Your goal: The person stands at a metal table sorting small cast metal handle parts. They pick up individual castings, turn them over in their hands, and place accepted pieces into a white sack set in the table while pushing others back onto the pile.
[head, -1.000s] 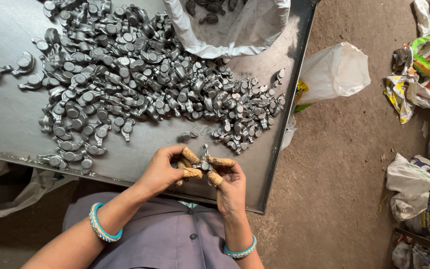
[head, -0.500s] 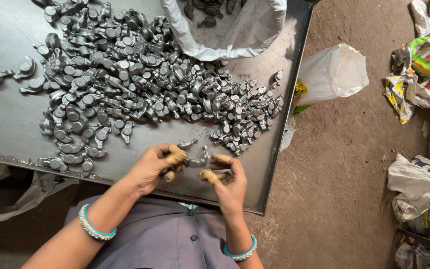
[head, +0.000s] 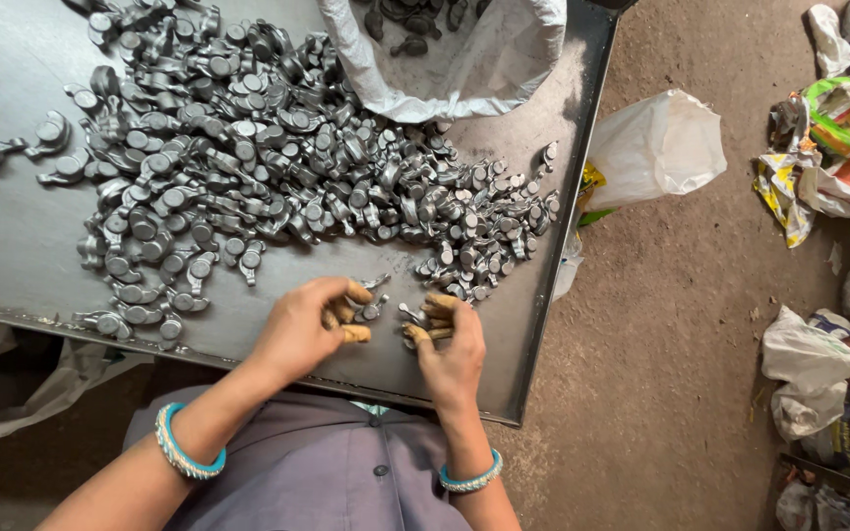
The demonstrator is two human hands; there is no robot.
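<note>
Hands split apart since 0.5 s ago; left hand (head: 309,323) & right hand (head: 448,339), lower centre, each w/ fingers curled on small grey metal parts (head: 374,307).

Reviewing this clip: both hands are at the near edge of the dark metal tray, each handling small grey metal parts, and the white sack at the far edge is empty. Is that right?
Not quite. In the head view the white sack holds several grey metal parts; it is not empty. The rest holds: the left hand and right hand handle small parts at the near edge of the dark metal tray.
</note>
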